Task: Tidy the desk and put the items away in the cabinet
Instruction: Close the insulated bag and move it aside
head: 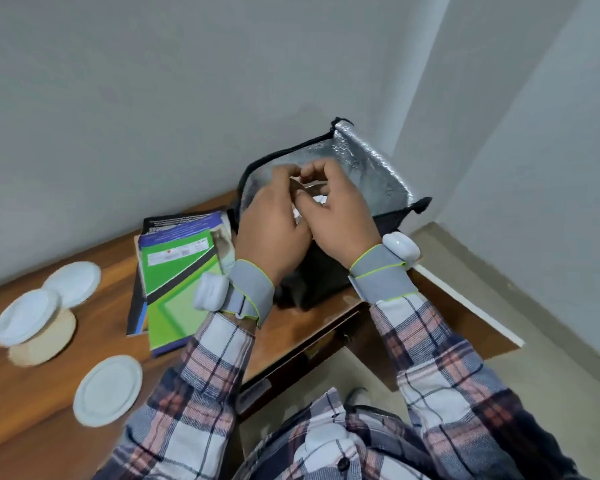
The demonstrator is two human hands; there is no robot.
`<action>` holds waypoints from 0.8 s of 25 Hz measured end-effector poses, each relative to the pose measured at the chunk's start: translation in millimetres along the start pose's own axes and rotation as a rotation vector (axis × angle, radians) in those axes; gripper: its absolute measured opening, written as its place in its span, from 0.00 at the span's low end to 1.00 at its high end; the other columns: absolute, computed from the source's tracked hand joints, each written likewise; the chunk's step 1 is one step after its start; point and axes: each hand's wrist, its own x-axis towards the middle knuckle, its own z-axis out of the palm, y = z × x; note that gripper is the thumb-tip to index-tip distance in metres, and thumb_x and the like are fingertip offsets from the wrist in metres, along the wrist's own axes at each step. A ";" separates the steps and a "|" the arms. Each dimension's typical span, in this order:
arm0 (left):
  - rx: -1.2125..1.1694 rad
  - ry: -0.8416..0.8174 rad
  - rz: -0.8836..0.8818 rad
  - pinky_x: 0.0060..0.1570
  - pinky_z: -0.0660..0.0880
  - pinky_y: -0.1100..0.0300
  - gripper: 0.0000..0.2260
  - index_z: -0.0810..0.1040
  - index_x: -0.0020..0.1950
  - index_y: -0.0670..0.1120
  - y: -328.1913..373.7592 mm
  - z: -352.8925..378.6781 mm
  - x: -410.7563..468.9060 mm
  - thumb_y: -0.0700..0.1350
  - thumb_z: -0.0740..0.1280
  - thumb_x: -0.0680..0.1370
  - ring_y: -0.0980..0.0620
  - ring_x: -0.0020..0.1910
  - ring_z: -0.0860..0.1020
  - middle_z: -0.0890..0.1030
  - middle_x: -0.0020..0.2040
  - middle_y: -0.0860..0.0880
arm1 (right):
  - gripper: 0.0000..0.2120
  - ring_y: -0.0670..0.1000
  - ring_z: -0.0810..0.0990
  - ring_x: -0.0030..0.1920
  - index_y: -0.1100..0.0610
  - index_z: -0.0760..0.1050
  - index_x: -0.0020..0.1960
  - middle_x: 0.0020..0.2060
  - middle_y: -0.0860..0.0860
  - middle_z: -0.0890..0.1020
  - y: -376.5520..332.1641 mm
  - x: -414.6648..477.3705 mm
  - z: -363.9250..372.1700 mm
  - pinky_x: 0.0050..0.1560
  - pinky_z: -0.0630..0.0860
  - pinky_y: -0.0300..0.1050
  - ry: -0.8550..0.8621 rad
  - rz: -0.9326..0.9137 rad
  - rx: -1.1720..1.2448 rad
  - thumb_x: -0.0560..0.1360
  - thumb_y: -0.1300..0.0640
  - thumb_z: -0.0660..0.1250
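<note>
A black insulated bag with silver lining stands open at the desk's far right corner. Both hands are together over its mouth. My left hand and my right hand have curled fingers that pinch a small item between them; it looks thin and brownish, with something white just below it. What the item is cannot be told. The hands hide the inside of the bag.
A stack of books with green and purple covers lies left of the bag. Three white round lids and a tan disc sit on the wooden desk. A drawer front runs below the desk edge.
</note>
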 end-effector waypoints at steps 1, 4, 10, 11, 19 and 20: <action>-0.010 -0.032 0.022 0.45 0.73 0.53 0.18 0.69 0.64 0.49 8.0 13.3 6.5 0.44 0.65 0.74 0.46 0.54 0.78 0.82 0.53 0.50 | 0.10 0.49 0.81 0.50 0.52 0.72 0.53 0.51 0.45 0.80 7.8 3.0 -14.0 0.56 0.76 0.55 0.037 0.018 -0.007 0.74 0.58 0.68; -0.042 -0.124 0.066 0.44 0.73 0.54 0.19 0.69 0.65 0.52 27.6 50.2 20.9 0.48 0.65 0.74 0.51 0.52 0.78 0.80 0.51 0.56 | 0.08 0.48 0.79 0.51 0.48 0.73 0.51 0.52 0.44 0.80 32.5 12.2 -54.9 0.57 0.75 0.53 0.139 0.063 -0.066 0.73 0.56 0.67; 0.011 -0.201 0.103 0.47 0.73 0.58 0.17 0.71 0.64 0.54 42.1 103.5 42.8 0.52 0.66 0.75 0.56 0.51 0.78 0.79 0.51 0.57 | 0.09 0.54 0.78 0.47 0.48 0.73 0.53 0.47 0.48 0.76 81.2 28.2 -104.0 0.50 0.73 0.48 0.200 0.245 -0.272 0.73 0.50 0.66; 0.015 -0.209 0.094 0.46 0.73 0.58 0.17 0.71 0.64 0.55 41.8 109.6 44.8 0.52 0.65 0.75 0.56 0.50 0.78 0.79 0.50 0.58 | 0.09 0.54 0.78 0.46 0.48 0.72 0.52 0.45 0.49 0.77 88.1 31.4 -107.3 0.47 0.72 0.47 0.184 0.312 -0.274 0.73 0.48 0.66; 0.054 -0.214 -0.001 0.43 0.74 0.58 0.15 0.70 0.60 0.60 30.2 119.2 42.7 0.55 0.67 0.75 0.58 0.45 0.78 0.78 0.49 0.60 | 0.14 0.56 0.78 0.49 0.48 0.69 0.52 0.48 0.51 0.81 102.9 53.6 -108.7 0.44 0.68 0.47 0.120 0.504 -0.313 0.71 0.42 0.62; 0.053 -0.212 -0.009 0.43 0.74 0.58 0.15 0.70 0.61 0.59 28.7 117.7 42.7 0.54 0.67 0.75 0.57 0.45 0.78 0.78 0.49 0.59 | 0.14 0.56 0.78 0.49 0.48 0.69 0.52 0.48 0.51 0.81 101.6 55.0 -107.6 0.45 0.69 0.47 0.114 0.510 -0.295 0.71 0.42 0.62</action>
